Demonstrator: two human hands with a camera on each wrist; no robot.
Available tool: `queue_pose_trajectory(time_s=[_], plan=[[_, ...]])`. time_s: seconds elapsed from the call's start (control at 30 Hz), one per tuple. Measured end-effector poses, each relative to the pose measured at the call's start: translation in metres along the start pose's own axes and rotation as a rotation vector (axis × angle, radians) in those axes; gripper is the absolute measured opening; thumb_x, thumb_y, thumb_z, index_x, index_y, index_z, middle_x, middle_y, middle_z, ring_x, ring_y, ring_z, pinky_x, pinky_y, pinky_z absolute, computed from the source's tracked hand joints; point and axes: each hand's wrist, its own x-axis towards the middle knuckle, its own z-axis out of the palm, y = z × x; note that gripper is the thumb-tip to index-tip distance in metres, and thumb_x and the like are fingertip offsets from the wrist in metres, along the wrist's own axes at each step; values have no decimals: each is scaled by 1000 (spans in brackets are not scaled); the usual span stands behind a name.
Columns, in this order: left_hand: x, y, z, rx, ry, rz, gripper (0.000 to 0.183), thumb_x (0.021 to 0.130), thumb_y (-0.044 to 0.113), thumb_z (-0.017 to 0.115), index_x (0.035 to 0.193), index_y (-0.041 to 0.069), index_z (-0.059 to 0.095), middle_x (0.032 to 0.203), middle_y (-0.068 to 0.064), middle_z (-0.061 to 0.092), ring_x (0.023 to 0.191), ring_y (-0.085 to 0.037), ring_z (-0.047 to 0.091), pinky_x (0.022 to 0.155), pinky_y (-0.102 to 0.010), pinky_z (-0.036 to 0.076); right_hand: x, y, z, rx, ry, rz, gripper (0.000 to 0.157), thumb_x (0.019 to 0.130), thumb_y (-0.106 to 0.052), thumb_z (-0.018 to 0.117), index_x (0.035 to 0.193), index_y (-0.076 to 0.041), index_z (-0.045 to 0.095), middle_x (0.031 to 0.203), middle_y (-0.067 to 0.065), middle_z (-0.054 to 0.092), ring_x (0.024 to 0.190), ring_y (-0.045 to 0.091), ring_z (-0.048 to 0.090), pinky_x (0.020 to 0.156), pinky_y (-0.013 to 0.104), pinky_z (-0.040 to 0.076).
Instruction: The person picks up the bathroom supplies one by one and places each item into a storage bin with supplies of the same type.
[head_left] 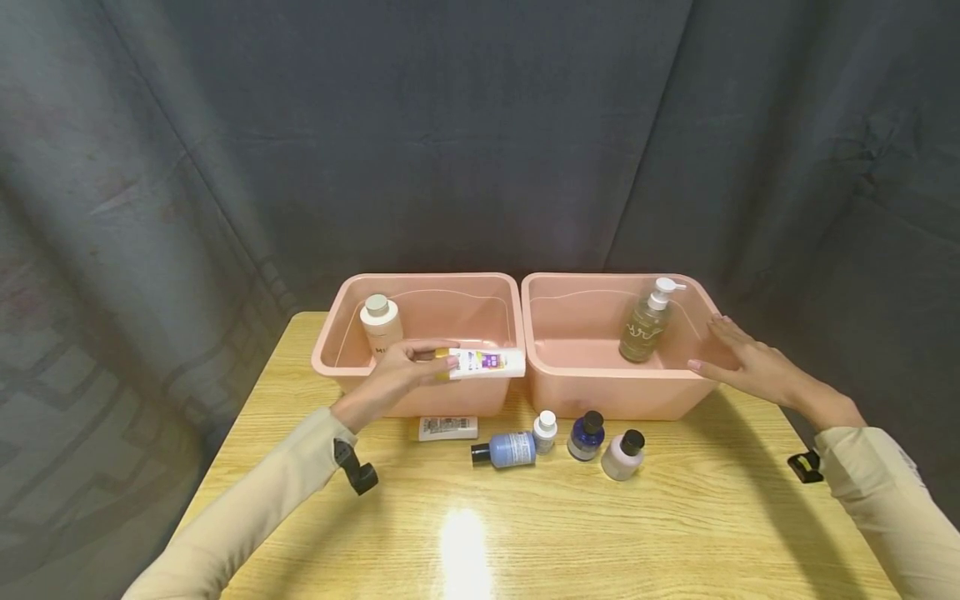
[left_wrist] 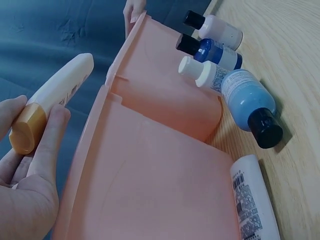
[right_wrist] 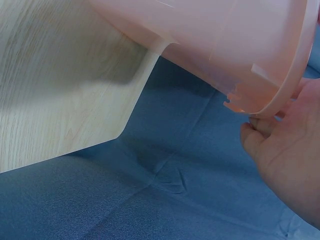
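Note:
My left hand [head_left: 401,372] pinches a white tube with an orange-yellow cap [head_left: 491,362] by its capped end. The tube lies nearly level over the front rim of the left pink bin [head_left: 420,398], printed side showing in the head view. In the left wrist view, thumb and fingers are on either side of the cap. My right hand [head_left: 757,371] rests at the right front corner of the right pink bin [head_left: 607,398], thumb over the front rim, fingers along the side. The right wrist view shows fingertips right at the rim [right_wrist: 287,95].
A white bottle [head_left: 381,325] stands in the left bin, a green pump bottle [head_left: 643,329] in the right. Before the bins are a white tube [head_left: 447,428], a blue bottle [head_left: 513,450] on its side, a small white bottle [head_left: 545,432], a dark blue bottle [head_left: 586,436] and a pale pink bottle [head_left: 622,458].

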Motion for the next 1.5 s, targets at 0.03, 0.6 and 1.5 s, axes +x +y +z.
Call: queue_pose_trajectory(time_s=[0.03,0.6,1.5], plan=[[1,0,1,-8,-5,5,44,90,16,74,128,-1,63,121,-14,67,106,-25,66,94,-39,53,0,0,0,0,0,1,95,96,-51,57,158,-5,2,161,27,-5,138,62,8,97,83,15],[15,9,20,-50,-25,17,42,90,13,73,129,-1,64,120,-14,68,105,-22,67,93,-35,53,1,0,1,-5,-2,14,96,96,-53,57,158,-7,1,161,27,-5,138,63,7,95,84,12],[32,19,39,-142,-62,-11,39,94,10,69,130,-2,61,123,-17,66,106,-23,67,96,-37,52,1,0,-1,-21,5,0,95,96,-52,57,157,-2,5,160,29,-2,138,61,9,97,83,14]])
